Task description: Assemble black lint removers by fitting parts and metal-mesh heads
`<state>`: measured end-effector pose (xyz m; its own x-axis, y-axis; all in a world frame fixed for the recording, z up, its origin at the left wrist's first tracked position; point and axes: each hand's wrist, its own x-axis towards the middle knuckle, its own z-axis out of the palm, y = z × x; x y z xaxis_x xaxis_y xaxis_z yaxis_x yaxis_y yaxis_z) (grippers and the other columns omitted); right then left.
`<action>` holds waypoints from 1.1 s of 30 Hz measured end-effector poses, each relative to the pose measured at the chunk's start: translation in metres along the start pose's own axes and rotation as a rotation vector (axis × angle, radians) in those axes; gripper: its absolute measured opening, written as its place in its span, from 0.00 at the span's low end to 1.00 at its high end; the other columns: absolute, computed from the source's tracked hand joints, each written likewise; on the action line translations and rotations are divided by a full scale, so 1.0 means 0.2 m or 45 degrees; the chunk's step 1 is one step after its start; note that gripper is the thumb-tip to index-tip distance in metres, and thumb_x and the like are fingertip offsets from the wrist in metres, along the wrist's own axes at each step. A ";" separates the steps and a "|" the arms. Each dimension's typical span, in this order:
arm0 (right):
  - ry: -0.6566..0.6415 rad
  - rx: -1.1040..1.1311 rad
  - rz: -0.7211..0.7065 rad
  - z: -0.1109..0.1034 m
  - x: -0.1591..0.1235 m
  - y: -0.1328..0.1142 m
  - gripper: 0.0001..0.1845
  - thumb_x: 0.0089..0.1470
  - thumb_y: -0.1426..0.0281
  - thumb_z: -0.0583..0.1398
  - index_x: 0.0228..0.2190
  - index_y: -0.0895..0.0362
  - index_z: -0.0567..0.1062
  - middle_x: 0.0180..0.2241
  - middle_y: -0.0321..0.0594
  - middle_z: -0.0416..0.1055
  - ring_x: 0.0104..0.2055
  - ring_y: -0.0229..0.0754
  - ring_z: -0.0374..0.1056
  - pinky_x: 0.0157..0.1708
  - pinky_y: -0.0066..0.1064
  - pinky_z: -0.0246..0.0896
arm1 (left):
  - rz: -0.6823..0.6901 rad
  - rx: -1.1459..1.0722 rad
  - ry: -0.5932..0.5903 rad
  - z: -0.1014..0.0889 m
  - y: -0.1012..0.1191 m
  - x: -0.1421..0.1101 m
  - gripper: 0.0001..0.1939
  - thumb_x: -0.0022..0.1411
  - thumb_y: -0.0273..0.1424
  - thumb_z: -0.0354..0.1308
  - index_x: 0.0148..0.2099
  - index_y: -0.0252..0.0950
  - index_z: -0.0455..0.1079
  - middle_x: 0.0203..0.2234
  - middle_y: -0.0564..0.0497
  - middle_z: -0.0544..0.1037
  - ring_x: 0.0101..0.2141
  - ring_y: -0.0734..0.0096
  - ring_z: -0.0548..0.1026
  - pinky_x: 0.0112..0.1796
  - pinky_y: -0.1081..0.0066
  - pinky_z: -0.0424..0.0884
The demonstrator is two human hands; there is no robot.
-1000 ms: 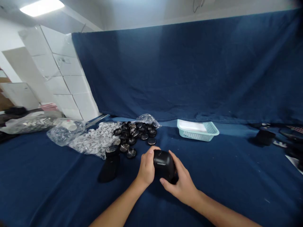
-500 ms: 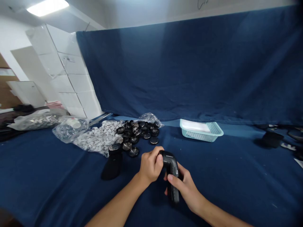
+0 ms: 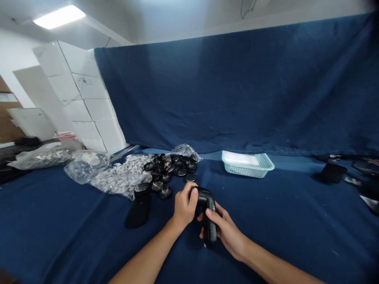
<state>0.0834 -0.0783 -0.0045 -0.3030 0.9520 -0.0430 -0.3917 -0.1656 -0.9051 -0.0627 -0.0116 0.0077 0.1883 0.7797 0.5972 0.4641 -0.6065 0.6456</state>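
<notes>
Just above the blue cloth I hold a black, angled handheld device (image 3: pixel 210 221) with a bent head and a long handle. My left hand (image 3: pixel 185 203) is closed around its head end, the thumb on top. My right hand (image 3: pixel 226 228) grips the handle from the right, thumb on the near face and fingertips showing on the far side. What lies under the left fingers is hidden. Left of my hands stands another black device (image 3: pixel 141 205) with a round, shiny top. Behind it is a pile of round black caps (image 3: pixel 166 178).
A clear plastic bag of small grey-white parts (image 3: pixel 118 177) lies left of the caps. A light teal basket (image 3: pixel 248 171) with a white item inside stands at the back, before a blue curtain (image 3: pixel 237 90). White boxes (image 3: pixel 89 102) are stacked at the left; dark items (image 3: pixel 334 172) lie far right.
The device and both hands appear slightly further left and are still gripped the same way. The camera view has tilted up a little.
</notes>
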 end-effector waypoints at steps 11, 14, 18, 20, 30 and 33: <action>-0.134 0.234 -0.023 -0.02 0.03 -0.01 0.19 0.62 0.58 0.53 0.50 0.54 0.70 0.44 0.44 0.71 0.37 0.48 0.74 0.33 0.45 0.71 | -0.186 0.005 0.074 -0.01 0.04 -0.01 0.13 0.67 0.39 0.46 0.42 0.37 0.65 0.22 0.56 0.69 0.23 0.71 0.69 0.27 0.75 0.61; -0.170 0.277 -0.017 -0.03 0.03 -0.01 0.18 0.61 0.59 0.53 0.49 0.54 0.70 0.48 0.46 0.70 0.38 0.49 0.73 0.33 0.45 0.71 | -0.272 0.003 0.092 0.00 0.05 0.00 0.13 0.67 0.41 0.46 0.41 0.38 0.65 0.22 0.57 0.69 0.23 0.71 0.70 0.27 0.75 0.61; -0.193 0.295 -0.015 -0.04 0.04 -0.02 0.17 0.60 0.63 0.53 0.48 0.55 0.71 0.50 0.47 0.68 0.40 0.50 0.73 0.33 0.44 0.71 | -0.356 -0.031 0.111 0.01 0.04 0.01 0.15 0.67 0.42 0.45 0.38 0.38 0.66 0.22 0.56 0.70 0.24 0.71 0.71 0.28 0.74 0.62; -0.180 0.301 -0.008 -0.04 0.04 -0.03 0.18 0.59 0.64 0.53 0.49 0.55 0.71 0.49 0.46 0.69 0.39 0.50 0.73 0.33 0.44 0.71 | -0.387 -0.042 0.113 0.01 0.04 0.02 0.15 0.67 0.43 0.45 0.37 0.38 0.66 0.22 0.56 0.71 0.25 0.70 0.71 0.28 0.74 0.63; -0.074 0.544 0.091 -0.08 0.06 -0.01 0.21 0.58 0.61 0.52 0.47 0.60 0.72 0.43 0.49 0.76 0.37 0.50 0.74 0.37 0.43 0.68 | -0.341 -0.164 -0.106 0.02 0.03 0.02 0.18 0.65 0.44 0.51 0.50 0.39 0.65 0.30 0.53 0.74 0.27 0.70 0.73 0.32 0.72 0.67; 0.041 0.635 0.159 -0.11 0.08 -0.01 0.19 0.57 0.62 0.53 0.41 0.62 0.75 0.34 0.47 0.78 0.33 0.47 0.75 0.34 0.37 0.67 | -0.265 -0.078 -0.123 0.02 0.02 0.02 0.22 0.60 0.44 0.57 0.52 0.37 0.65 0.28 0.54 0.72 0.25 0.72 0.69 0.29 0.73 0.66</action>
<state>0.0984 -0.0564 -0.0124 -0.3500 0.9234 -0.1577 -0.7234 -0.3734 -0.5807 -0.0572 -0.0104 0.0097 0.1776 0.8985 0.4014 0.4491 -0.4369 0.7794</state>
